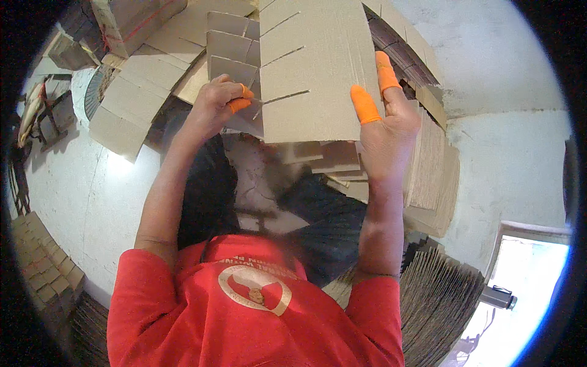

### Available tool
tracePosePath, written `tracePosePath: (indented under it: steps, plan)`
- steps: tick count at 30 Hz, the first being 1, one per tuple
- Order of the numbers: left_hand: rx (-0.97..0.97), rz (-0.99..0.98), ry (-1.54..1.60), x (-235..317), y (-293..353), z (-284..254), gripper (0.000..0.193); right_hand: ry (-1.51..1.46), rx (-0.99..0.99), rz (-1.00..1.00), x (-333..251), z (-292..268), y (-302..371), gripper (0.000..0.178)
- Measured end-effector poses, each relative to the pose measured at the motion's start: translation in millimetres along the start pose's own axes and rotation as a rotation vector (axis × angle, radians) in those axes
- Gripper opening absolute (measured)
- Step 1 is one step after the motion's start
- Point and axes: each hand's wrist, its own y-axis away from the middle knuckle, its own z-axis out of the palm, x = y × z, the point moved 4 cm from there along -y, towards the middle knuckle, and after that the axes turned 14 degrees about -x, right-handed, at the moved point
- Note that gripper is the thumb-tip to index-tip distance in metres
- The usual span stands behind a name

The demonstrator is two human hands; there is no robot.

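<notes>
pale wall [510, 165] rises right of a slotted cardboard sheet [318, 67], held up beyond the red shirt [330, 330]; the right hand [394, 122], half closed, grips the sheet's right edge, one orange-capped finger [365, 105] over its face; the left hand [221, 103] is curled into a near pinch by the sheet's lower left edge, whether on anything i cannot tell; dividers [232, 49] stand just left of the sheet, stacked card [431, 168] to its lower right

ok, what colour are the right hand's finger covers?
The finger covers on the right hand are orange; head view shows them best.
</notes>
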Motion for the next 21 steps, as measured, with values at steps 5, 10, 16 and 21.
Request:
tracePosePath:
  steps: [5,10,16,21]
  plan:
    - [-0.047,-0.027,-0.042,-2,-2,-1,0.019,-0.056,-0.005,0.038,-6,10,-6,0.053]
    - [-0.016,-0.048,-0.002,-4,-3,0,0.015,0.011,-0.029,0.091,-15,9,-6,0.053]
    - [0.000,0.000,0.046,-1,-1,-1,0.013,-0.032,-0.074,0.075,-16,19,0,0.053]
    - [-0.026,0.032,0.037,-6,3,1,0.015,-0.001,-0.166,0.015,-20,29,-10,0.053]
